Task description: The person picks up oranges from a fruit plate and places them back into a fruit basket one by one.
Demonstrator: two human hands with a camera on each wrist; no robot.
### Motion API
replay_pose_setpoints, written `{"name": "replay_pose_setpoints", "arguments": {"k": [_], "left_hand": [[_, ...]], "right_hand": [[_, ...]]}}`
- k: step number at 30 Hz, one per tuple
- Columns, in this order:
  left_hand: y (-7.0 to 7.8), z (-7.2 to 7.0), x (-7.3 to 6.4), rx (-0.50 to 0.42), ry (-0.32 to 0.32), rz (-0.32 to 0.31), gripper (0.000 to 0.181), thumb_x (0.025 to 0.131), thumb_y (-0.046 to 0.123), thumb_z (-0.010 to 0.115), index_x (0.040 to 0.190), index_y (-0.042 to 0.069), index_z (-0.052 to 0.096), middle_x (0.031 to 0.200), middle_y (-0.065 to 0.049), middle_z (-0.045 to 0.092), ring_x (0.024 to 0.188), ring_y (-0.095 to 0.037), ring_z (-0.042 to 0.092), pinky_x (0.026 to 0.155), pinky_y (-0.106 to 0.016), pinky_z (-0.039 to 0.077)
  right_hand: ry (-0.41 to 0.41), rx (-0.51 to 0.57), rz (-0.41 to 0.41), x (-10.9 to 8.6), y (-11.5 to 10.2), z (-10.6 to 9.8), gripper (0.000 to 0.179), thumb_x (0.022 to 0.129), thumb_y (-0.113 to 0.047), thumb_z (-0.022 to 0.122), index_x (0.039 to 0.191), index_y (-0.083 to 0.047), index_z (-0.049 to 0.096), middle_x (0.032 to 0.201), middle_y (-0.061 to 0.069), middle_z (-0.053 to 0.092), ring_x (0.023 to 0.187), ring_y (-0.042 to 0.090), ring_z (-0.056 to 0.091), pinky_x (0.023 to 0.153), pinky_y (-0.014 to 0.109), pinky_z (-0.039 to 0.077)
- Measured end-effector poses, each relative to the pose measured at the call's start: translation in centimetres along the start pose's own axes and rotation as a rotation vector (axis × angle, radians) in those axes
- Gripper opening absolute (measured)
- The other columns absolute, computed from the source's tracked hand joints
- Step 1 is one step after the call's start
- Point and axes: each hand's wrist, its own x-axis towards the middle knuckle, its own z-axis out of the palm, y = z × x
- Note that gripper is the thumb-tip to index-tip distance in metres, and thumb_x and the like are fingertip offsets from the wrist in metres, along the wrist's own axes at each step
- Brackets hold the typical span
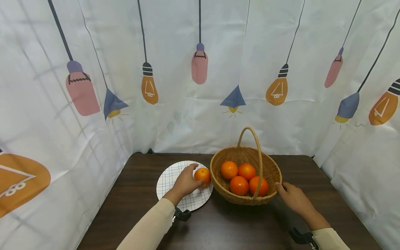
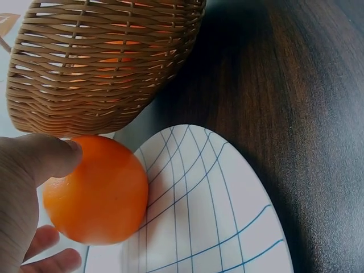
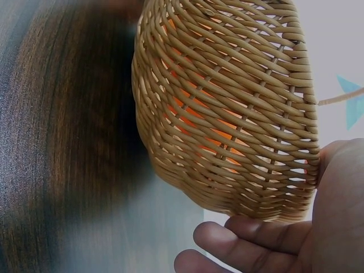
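My left hand (image 1: 186, 181) holds an orange (image 1: 202, 176) at the right side of a white plate with a blue grid pattern (image 1: 170, 177). In the left wrist view the thumb lies on the orange's upper side and fingertips show below it; whether the fruit touches the plate I cannot tell. Just right of it stands a wicker basket (image 1: 223, 189) with a tall arched handle and several oranges (image 1: 239, 185) inside. My right hand (image 1: 295, 198) grips the basket's right rim, thumb at the rim and fingers against the outer wall, as the right wrist view shows.
Basket and plate stand close together on a dark wooden table (image 1: 225, 229). A white curtain (image 1: 175, 121) printed with hanging lamps closes off the back and both sides. Each wrist wears a black strap, the left one (image 1: 182, 214) lying near the plate's front edge.
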Motion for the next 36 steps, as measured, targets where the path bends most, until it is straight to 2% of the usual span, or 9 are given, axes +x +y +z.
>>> {"name": "replay_pose_setpoints", "arguments": {"k": [10, 23, 30, 36], "left_hand": [[0.27, 0.47, -0.04, -0.003, -0.017, -0.011, 0.072, 0.083, 0.027, 0.083, 0.143, 0.004, 0.052, 0.142, -0.017, 0.056, 0.127, -0.034, 0.055, 0.102, -0.049, 0.047], [-0.04, 0.97, -0.06, -0.019, -0.027, 0.003, 0.071, 0.083, 0.027, 0.083, 0.141, 0.001, 0.052, 0.135, -0.016, 0.060, 0.116, -0.032, 0.060, 0.095, -0.047, 0.052], [0.12, 0.94, -0.17, -0.021, -0.027, 0.015, 0.068, 0.082, 0.024, 0.083, 0.139, 0.000, 0.053, 0.132, -0.016, 0.061, 0.111, -0.031, 0.061, 0.092, -0.046, 0.053], [0.03, 0.74, -0.27, -0.005, -0.020, 0.014, 0.070, 0.080, 0.026, 0.083, 0.138, 0.001, 0.054, 0.131, -0.015, 0.061, 0.109, -0.030, 0.061, 0.090, -0.046, 0.052]], "right_hand": [[-0.008, 0.017, 0.018, -0.08, -0.13, 0.07, 0.066, 0.109, -0.053, 0.036, 0.122, 0.007, 0.062, 0.097, 0.009, 0.066, 0.085, 0.025, 0.062, 0.068, 0.044, 0.052], [-0.011, 0.023, 0.018, -0.08, -0.09, 0.08, 0.069, 0.109, -0.054, 0.035, 0.126, 0.008, 0.060, 0.102, 0.011, 0.068, 0.088, 0.026, 0.064, 0.069, 0.046, 0.053], [-0.007, 0.033, 0.029, -0.15, -0.17, 0.14, 0.066, 0.109, -0.054, 0.035, 0.119, 0.005, 0.062, 0.090, 0.007, 0.062, 0.078, 0.023, 0.058, 0.063, 0.040, 0.048], [-0.010, 0.045, 0.032, -0.18, -0.15, 0.22, 0.066, 0.109, -0.054, 0.035, 0.119, 0.005, 0.061, 0.090, 0.008, 0.062, 0.078, 0.023, 0.058, 0.063, 0.039, 0.047]]}}
